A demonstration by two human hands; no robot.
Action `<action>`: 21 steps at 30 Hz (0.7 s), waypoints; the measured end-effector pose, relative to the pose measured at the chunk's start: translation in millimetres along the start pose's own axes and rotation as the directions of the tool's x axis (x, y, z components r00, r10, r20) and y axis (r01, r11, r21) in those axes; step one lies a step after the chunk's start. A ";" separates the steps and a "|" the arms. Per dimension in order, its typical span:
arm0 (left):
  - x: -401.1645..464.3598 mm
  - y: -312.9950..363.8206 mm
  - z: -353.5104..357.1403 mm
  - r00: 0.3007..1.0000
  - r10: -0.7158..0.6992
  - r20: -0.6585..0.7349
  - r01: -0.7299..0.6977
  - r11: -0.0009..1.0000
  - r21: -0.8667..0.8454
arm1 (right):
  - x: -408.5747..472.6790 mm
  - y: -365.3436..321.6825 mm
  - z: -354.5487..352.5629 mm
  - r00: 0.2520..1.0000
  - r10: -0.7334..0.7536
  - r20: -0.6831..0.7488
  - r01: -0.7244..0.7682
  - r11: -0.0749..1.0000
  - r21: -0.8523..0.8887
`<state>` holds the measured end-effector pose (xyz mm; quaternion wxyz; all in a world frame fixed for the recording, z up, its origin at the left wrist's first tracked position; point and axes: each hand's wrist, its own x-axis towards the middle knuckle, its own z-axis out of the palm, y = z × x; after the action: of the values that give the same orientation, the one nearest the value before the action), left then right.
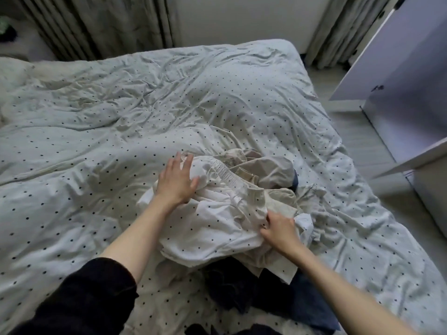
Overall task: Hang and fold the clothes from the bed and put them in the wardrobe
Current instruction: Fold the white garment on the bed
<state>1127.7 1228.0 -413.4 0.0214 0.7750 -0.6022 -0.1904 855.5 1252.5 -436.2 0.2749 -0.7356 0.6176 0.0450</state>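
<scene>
A heap of clothes lies on the near right part of the bed (pixel 121 122). On top is a white dotted garment (pixel 212 228) with an elastic waistband. Beige clothing (pixel 268 170) lies behind it, and dark navy clothes (pixel 244 288) lie under its near edge. My left hand (pixel 176 180) rests on the garment's far left end, fingers spread and nearly straight. My right hand (pixel 278 228) grips a bunch of the white fabric at the garment's right side, fingers curled into it. The wardrobe's open white door (pixel 396 68) stands at the right.
The bed is covered by a wrinkled pale duvet with small dark dots. Curtains (pixel 101 25) hang behind the bed against a white wall. A strip of pale floor (pixel 358 131) runs between the bed's right side and the wardrobe.
</scene>
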 end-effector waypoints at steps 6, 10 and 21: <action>-24.9 6.7 41.3 0.966 0.040 0.254 -0.091 0.977 0.191 | 15.7 1.3 -8.2 0.956 0.257 0.141 -0.289 0.905 0.313; -29.1 5.1 48.9 0.987 -0.076 0.139 0.072 0.997 0.033 | 34.1 -9.2 -11.3 0.936 0.315 0.156 -0.350 0.876 0.331; 19.1 15.7 11.3 0.920 -0.220 0.323 0.391 0.547 -0.740 | 55.2 -27.4 -78.9 0.992 0.038 -0.117 0.059 0.685 0.726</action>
<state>1113.4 1207.9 -424.9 0.2703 0.7550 -0.3087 -0.5115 872.4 1169.8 -382.4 0.5058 -0.5711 0.5961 -0.2504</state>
